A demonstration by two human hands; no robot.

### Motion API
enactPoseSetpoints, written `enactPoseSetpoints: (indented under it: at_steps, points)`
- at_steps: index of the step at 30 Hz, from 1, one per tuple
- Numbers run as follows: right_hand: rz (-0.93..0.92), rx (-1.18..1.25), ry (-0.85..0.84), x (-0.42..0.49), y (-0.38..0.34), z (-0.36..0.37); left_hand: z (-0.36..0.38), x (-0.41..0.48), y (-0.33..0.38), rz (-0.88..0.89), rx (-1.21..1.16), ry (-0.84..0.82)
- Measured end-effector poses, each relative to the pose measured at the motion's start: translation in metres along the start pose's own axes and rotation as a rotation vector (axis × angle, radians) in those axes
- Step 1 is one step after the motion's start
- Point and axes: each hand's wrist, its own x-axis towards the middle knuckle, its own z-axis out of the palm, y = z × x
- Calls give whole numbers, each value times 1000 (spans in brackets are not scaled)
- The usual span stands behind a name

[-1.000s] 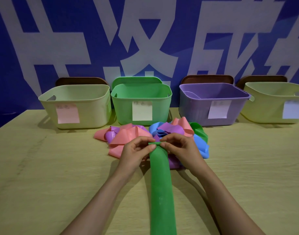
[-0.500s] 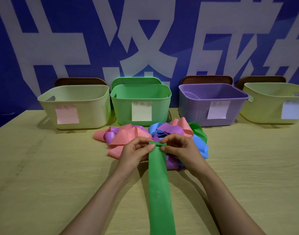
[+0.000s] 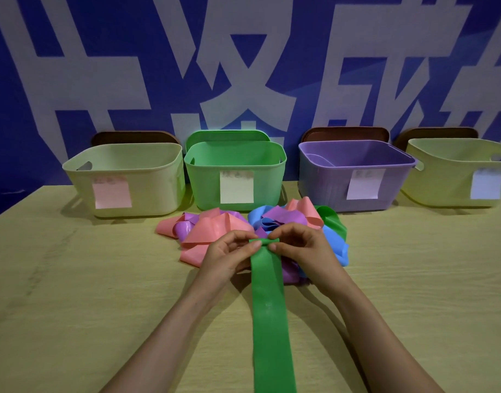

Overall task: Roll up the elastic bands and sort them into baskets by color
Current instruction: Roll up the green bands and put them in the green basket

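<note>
The table point(image 3: 73, 307) filled the lower view, pale wood with most of its surface bare, which gave room to lay a band out flat. Along its far edge stood four baskets in a row, open tops facing up so that rolls could be dropped in: a cream basket point(image 3: 124, 180) at the left, a green basket point(image 3: 235, 171), a purple basket point(image 3: 354, 177) and a yellowish basket point(image 3: 456, 177) at the right. Each carried a paper label on its front wall, apparently to mark its colour; the writing was too faint to read.

Just in front of the two middle baskets lay the pile of loose bands point(image 3: 215, 231), pink, purple, blue and green strips tangled together and not yet rolled.

The green band point(image 3: 269, 307) lay pulled out of that pile, stretched flat along the table toward the person and running out of the bottom of the view. Laid straight like that, it could be wound evenly from the far end.

At that far end the left hand point(image 3: 229, 256) and right hand point(image 3: 306, 251) met, each pinching one side of the band's folded-over tip between thumb and fingertips. The grip at both edges probably kept the first turn square. Rolling seemed only just begun, with the green basket the likely destination.
</note>
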Motion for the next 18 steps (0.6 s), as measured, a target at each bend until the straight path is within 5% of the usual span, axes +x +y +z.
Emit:
enactPoseSetpoints:
  at_steps: [18]
  points:
    - [2, -26, -27, 0, 4, 4, -8, 1, 0, 61, 42, 14]
